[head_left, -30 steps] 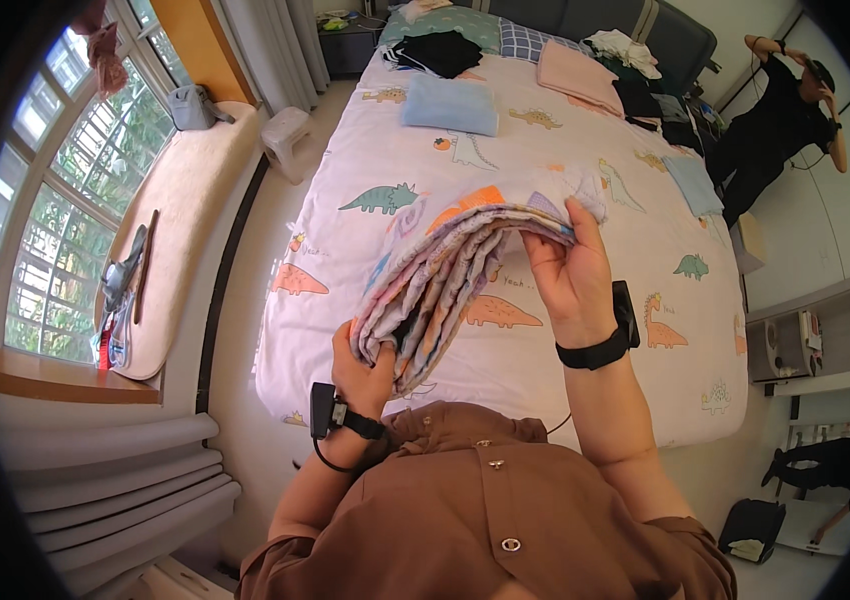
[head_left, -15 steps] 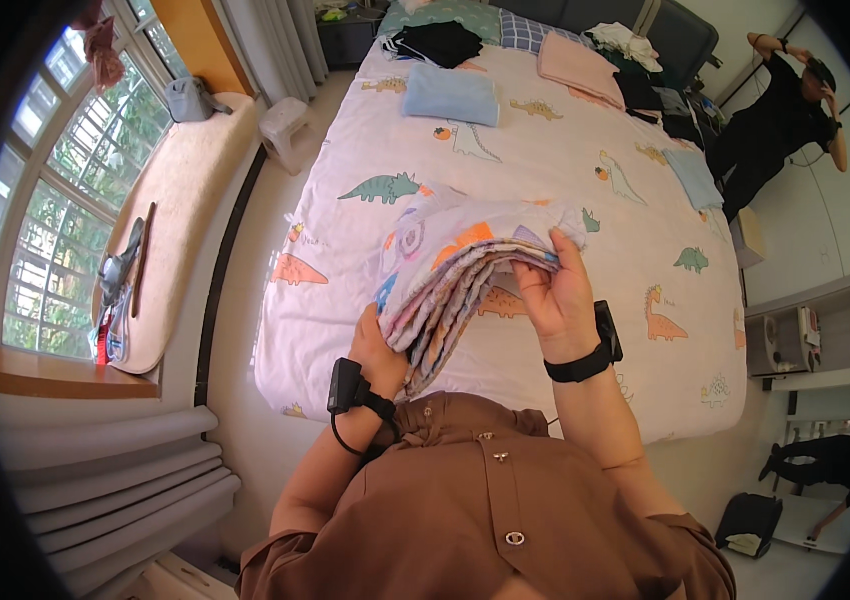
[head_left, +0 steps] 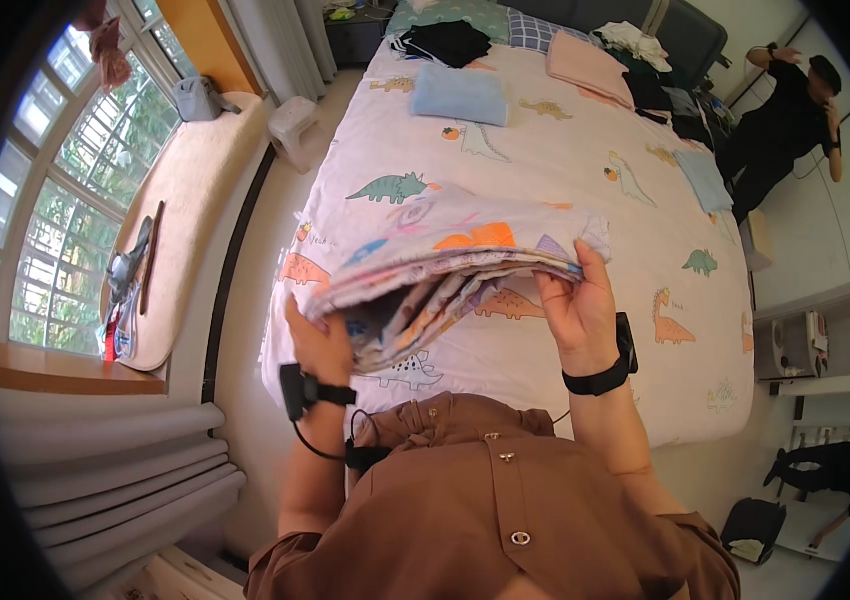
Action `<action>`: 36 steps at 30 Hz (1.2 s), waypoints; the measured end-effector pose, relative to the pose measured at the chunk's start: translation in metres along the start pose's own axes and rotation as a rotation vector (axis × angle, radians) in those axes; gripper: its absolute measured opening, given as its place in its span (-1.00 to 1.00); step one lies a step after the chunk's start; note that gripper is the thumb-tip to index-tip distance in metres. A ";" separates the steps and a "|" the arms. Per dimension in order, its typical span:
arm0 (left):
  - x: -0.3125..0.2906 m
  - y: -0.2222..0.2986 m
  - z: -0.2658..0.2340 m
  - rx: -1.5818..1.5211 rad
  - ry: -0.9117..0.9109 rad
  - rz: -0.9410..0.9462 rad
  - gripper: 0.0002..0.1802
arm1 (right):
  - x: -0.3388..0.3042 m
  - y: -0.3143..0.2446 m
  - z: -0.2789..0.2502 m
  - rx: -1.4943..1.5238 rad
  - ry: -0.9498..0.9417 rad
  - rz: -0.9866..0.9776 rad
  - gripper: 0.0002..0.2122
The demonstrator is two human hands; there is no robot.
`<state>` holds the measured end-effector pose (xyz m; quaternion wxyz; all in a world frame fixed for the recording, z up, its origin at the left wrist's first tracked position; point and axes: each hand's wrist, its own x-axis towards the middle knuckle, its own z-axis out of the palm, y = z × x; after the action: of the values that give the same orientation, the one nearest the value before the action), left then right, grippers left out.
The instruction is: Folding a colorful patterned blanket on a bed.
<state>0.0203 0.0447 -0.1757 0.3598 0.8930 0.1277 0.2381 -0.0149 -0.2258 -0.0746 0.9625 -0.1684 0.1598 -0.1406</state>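
Observation:
Between my hands, above the near part of the bed, is a folded, colourfully printed cloth [head_left: 475,240] in several layers, perhaps a thin blanket. My left hand [head_left: 325,340] grips its left corner, and the layers gape open there. At the other end, my right hand [head_left: 577,305] pinches the layered edge between thumb and fingers. Underneath lies a pale pink bedspread [head_left: 635,400] with a dinosaur print. Each wrist wears a black strapped device.
A folded light blue cloth [head_left: 460,95], black clothes [head_left: 445,43] and a folded pink cloth [head_left: 588,70] lie toward the bed's far end. Another blue cloth [head_left: 702,180] is at the right edge. A person in black [head_left: 780,125] stands right; a white stool [head_left: 293,130] stands left.
My left hand has moved left, drawing its end of the cloth outward so the cloth is stretched wider and its layers open. My right hand has shifted slightly right, still holding its edge.

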 end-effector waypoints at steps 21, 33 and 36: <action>0.045 0.082 -0.235 -0.554 -0.047 0.406 -0.77 | -0.118 -0.089 0.013 -1.329 0.113 -1.384 -0.70; 0.155 0.149 -0.127 -0.643 -0.053 0.492 -0.72 | 0.009 -0.123 0.053 -0.356 -0.330 -0.441 -0.76; 0.133 0.155 -0.145 -0.703 0.106 0.682 -0.74 | -0.024 -0.143 0.058 -0.264 -0.606 -0.534 -0.70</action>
<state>0.0678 0.0723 0.0690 0.5339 0.6950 -0.2421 0.4164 -0.0471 -0.3309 0.0365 0.8658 -0.3595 -0.1630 -0.3076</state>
